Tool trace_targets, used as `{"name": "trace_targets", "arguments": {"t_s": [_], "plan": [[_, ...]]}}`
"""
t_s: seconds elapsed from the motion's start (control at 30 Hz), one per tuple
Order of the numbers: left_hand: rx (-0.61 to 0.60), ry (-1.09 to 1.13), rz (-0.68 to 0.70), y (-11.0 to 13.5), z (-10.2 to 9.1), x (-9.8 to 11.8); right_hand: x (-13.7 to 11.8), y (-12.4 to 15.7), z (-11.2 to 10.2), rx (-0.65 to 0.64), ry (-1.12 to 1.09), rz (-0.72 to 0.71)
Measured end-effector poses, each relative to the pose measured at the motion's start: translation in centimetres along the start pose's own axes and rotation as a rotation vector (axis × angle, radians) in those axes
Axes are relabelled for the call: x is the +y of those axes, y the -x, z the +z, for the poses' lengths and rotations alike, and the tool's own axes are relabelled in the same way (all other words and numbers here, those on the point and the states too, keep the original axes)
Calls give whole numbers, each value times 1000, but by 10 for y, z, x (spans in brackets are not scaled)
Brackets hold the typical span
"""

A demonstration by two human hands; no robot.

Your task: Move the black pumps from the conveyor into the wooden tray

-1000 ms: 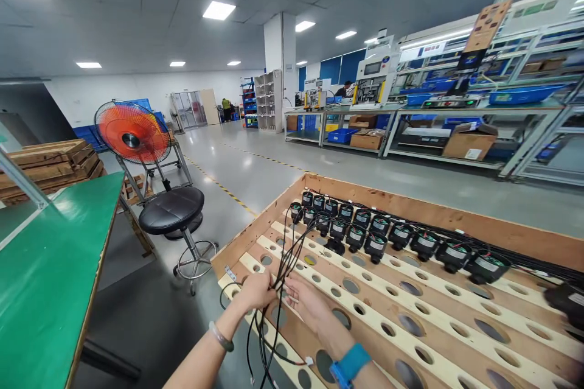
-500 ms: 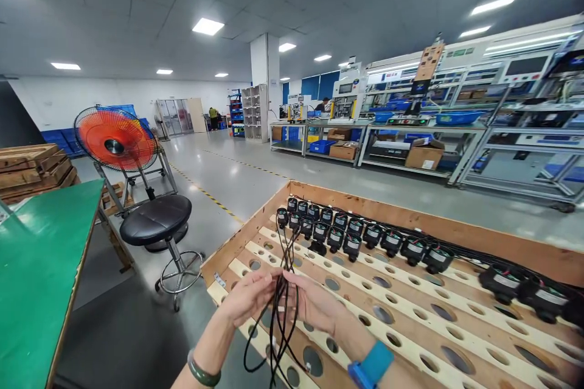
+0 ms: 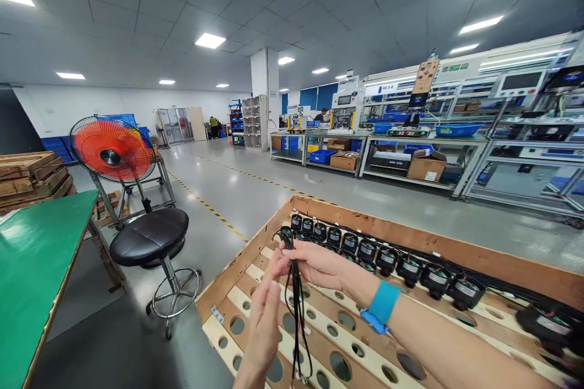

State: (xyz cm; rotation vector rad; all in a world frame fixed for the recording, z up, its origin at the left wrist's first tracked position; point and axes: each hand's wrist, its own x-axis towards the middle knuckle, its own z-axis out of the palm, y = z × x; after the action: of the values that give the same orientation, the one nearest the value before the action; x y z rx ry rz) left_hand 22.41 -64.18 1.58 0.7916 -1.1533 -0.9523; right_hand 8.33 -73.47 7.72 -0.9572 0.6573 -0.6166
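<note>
My right hand is closed around the top of a bundle of black cables, over the wooden tray with its rows of round holes. From that grip the cables hang down together, their ends low over the slats. My left hand is beside the bundle, fingers stretched upward and thumb apart, its fingertips close to the right hand's grip. Whether they touch the cables I cannot tell. Behind the hands, black motor-like units with white labels stand in rows; my right hand and forearm hide part of the front row.
A green-topped table stands at the left. Beside it are a black round stool and an orange fan. Across the aisle, workbenches carry machines and blue bins. Other people are far back.
The cables, loosely spread before, now hang as a narrower bundle. My right hand has moved up and left over it; my left hand's fingers have straightened. The view has tilted slightly upward.
</note>
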Motion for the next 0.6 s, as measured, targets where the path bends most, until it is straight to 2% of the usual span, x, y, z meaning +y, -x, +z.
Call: {"name": "trace_targets", "arguments": {"t_s": [0.07,0.13,0.17,0.23,0.33,0.43,0.5,0.6], "plan": [[184,0,-27,-3,-22,-8,-19,4,-4,-62,74,100],[379,12,-86,-11,-42,-27,-47,2,-6,-62,184,232],[420,-19,-120,-17,-49,-39,-63,-1,-7,-29,228,276],[367,-204,-149,-30,-50,-68,-97,-8,-13,70,239,252],[208,-487,-107,-51,-27,-110,-143,-10,-35,218,104,-2],[138,-619,-89,-73,9,-147,-162,7,-76,387,-51,-218],[48,-819,-100,-89,31,-168,-158,27,-107,497,-108,-228],[-73,-1134,-39,-117,58,-192,-139,59,-145,627,-148,-102]]}}
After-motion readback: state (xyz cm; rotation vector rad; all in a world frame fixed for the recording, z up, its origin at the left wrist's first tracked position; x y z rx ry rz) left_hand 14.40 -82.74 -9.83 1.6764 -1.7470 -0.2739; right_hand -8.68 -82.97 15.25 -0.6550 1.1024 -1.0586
